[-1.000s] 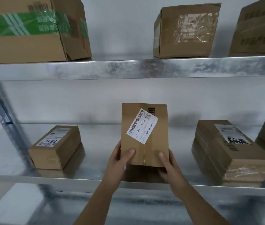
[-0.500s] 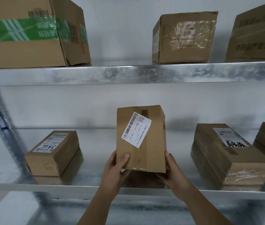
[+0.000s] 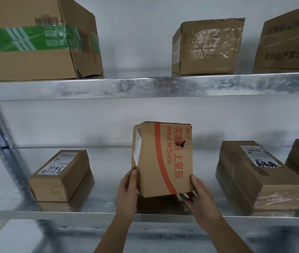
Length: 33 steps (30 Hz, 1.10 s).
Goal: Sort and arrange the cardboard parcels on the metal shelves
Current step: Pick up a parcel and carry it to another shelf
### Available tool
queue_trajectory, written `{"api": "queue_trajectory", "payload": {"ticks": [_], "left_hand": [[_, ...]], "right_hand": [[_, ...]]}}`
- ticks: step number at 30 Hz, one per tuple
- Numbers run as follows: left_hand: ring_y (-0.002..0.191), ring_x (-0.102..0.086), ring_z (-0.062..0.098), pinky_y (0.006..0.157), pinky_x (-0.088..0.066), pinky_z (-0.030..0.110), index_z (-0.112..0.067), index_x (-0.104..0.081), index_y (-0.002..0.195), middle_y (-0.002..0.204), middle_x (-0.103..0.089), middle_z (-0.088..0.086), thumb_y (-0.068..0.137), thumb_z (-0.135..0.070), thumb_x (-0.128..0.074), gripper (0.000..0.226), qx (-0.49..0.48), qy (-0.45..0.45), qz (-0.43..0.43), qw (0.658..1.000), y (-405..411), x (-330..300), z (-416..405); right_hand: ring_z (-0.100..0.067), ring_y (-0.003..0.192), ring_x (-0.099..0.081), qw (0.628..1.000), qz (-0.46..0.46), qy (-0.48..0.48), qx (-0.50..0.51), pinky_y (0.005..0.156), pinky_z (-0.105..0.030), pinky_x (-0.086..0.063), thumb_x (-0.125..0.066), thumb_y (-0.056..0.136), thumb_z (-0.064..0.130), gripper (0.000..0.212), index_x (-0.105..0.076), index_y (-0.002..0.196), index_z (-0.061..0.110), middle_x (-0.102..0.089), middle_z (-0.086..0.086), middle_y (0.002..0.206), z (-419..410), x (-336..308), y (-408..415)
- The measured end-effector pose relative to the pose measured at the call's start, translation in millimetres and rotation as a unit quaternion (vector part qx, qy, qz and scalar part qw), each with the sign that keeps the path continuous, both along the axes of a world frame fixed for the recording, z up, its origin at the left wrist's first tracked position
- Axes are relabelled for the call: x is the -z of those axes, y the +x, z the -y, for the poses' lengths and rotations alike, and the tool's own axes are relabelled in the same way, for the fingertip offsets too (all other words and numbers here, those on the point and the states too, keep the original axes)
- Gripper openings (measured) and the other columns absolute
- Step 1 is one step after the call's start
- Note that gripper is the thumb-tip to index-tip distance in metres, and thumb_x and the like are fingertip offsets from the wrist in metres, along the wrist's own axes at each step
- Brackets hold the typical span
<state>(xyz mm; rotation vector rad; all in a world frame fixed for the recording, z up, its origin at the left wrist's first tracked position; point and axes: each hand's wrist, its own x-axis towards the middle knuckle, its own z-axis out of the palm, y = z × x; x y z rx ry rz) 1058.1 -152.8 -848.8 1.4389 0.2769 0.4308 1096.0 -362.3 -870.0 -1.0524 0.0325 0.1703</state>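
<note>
Near the left end of the lower galvanised metal shelf [image 3: 99,210] lies a small flat brown cardboard box with a white label [image 3: 60,175], its long side running back from the front edge. At the middle of that shelf, close to the front edge, the left hand [image 3: 127,189] presses thumb and fingers against the left lower edge of the tall brown cardboard parcel with a red stripe and red print [image 3: 164,159]. The right hand [image 3: 199,194] cups the parcel's right lower corner, thumb on the front face and fingers curled beneath. The parcel stands upright and slightly tilted, apparently lifted just clear of the shelf; a small tear shows in its printed face and a white label sits on its narrow left side.

To place it well, it seems wise to lower it squarely into the open middle gap, keep both hands low until the base rests flat, and leave it apart from its neighbours.

Towards the right end lies a flat brown taped cardboard box with a black-marked label [image 3: 260,178], and another box is cut off at the right edge.

The upper galvanised metal shelf [image 3: 145,86] carries a large brown carton with green tape [image 3: 35,41] at the left, a crumpled brown taped carton [image 3: 207,46] right of the middle, and a brown printed carton [image 3: 289,39] at the right end. A plain pale wall stands behind.
</note>
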Motion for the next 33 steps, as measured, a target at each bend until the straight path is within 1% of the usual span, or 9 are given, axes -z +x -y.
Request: {"api": "queue_trajectory", "payload": {"ticks": [2, 4, 6, 8, 13, 17, 20, 26, 33], "left_hand": [[0.113, -0.070, 0.022, 0.098, -0.057, 0.047, -0.026, -0.066, 0.128, 0.118, -0.074, 0.004, 0.090, -0.061, -0.047, 0.055, 0.071, -0.058, -0.008, 0.996, -2, -2, 1], [0.109, -0.072, 0.019, 0.092, -0.059, 0.041, -0.026, -0.064, 0.128, 0.115, -0.075, 0.002, 0.090, -0.057, -0.045, 0.053, 0.113, -0.067, -0.008, 0.991, -3, -3, -1], [0.108, -0.073, 0.019, 0.089, -0.060, 0.040, -0.028, -0.062, 0.129, 0.116, -0.075, 0.001, 0.087, -0.057, -0.050, 0.052, 0.126, -0.080, -0.018, 0.989, -2, 0, -3], [0.112, -0.071, 0.022, 0.095, -0.058, 0.047, -0.031, -0.058, 0.134, 0.120, -0.074, 0.000, 0.082, -0.060, -0.058, 0.060, 0.133, -0.079, -0.029, 0.988, 0, 4, -3], [0.101, -0.074, 0.014, 0.079, -0.060, 0.031, -0.034, -0.058, 0.130, 0.111, -0.076, -0.006, 0.085, -0.057, -0.056, 0.051, 0.117, -0.080, -0.026, 0.990, 2, 7, 0], [0.102, -0.074, 0.016, 0.079, -0.059, 0.032, -0.034, -0.058, 0.130, 0.111, -0.077, -0.007, 0.083, -0.058, -0.055, 0.053, 0.108, -0.089, -0.026, 0.990, 3, 5, 2], [0.100, -0.075, 0.015, 0.075, -0.060, 0.029, -0.033, -0.058, 0.130, 0.109, -0.077, -0.006, 0.083, -0.058, -0.054, 0.053, 0.112, -0.086, -0.028, 0.990, 3, 5, 2], [0.097, -0.075, 0.014, 0.069, -0.060, 0.025, -0.033, -0.058, 0.128, 0.110, -0.077, -0.005, 0.083, -0.057, -0.054, 0.051, 0.108, -0.084, -0.034, 0.990, 2, 4, 2], [0.099, -0.072, 0.014, 0.064, -0.057, 0.020, -0.035, -0.058, 0.123, 0.114, -0.073, -0.002, 0.083, -0.057, -0.052, 0.047, 0.104, -0.086, -0.044, 0.990, 2, 2, 4]], "right_hand": [[-0.027, 0.113, -0.070, 1.000, 0.005, -0.020, -0.007, 0.103, -0.048, -0.050, -0.048, 0.100, 0.037, 0.042, -0.065, 0.122, 0.006, -0.073, -0.015, 0.117, -1, 0, -1], [-0.027, 0.114, -0.069, 0.999, 0.012, -0.036, -0.013, 0.104, -0.048, -0.049, -0.045, 0.102, 0.035, 0.039, -0.067, 0.123, 0.009, -0.073, -0.014, 0.118, -1, -1, -2], [-0.026, 0.117, -0.068, 0.998, 0.021, -0.046, -0.023, 0.105, -0.047, -0.047, -0.049, 0.097, 0.037, 0.041, -0.067, 0.126, 0.014, -0.073, -0.013, 0.119, -1, -3, -5], [-0.024, 0.117, -0.067, 0.997, 0.026, -0.059, -0.033, 0.108, -0.046, -0.045, -0.052, 0.091, 0.039, 0.045, -0.067, 0.127, 0.017, -0.073, -0.011, 0.119, -2, -6, -7], [-0.022, 0.119, -0.066, 0.994, 0.034, -0.089, -0.044, 0.109, -0.044, -0.046, -0.049, 0.101, 0.033, 0.035, -0.068, 0.128, 0.021, -0.075, -0.005, 0.119, -5, -8, -8], [-0.021, 0.119, -0.066, 0.994, 0.037, -0.092, -0.046, 0.113, -0.048, -0.044, -0.054, 0.089, 0.040, 0.046, -0.067, 0.129, 0.020, -0.074, -0.005, 0.119, -6, -10, -9], [-0.021, 0.120, -0.065, 0.994, 0.039, -0.094, -0.049, 0.113, -0.048, -0.043, -0.054, 0.089, 0.040, 0.046, -0.067, 0.129, 0.021, -0.074, -0.004, 0.119, -6, -10, -8], [-0.019, 0.116, -0.067, 0.993, 0.034, -0.101, -0.047, 0.108, -0.044, -0.047, -0.046, 0.104, 0.032, 0.033, -0.067, 0.128, 0.022, -0.075, -0.003, 0.119, -6, -9, -7], [-0.021, 0.116, -0.067, 0.994, 0.025, -0.102, -0.036, 0.107, -0.043, -0.048, -0.046, 0.105, 0.029, 0.032, -0.067, 0.128, 0.020, -0.075, -0.004, 0.117, -7, -9, -7]]}}
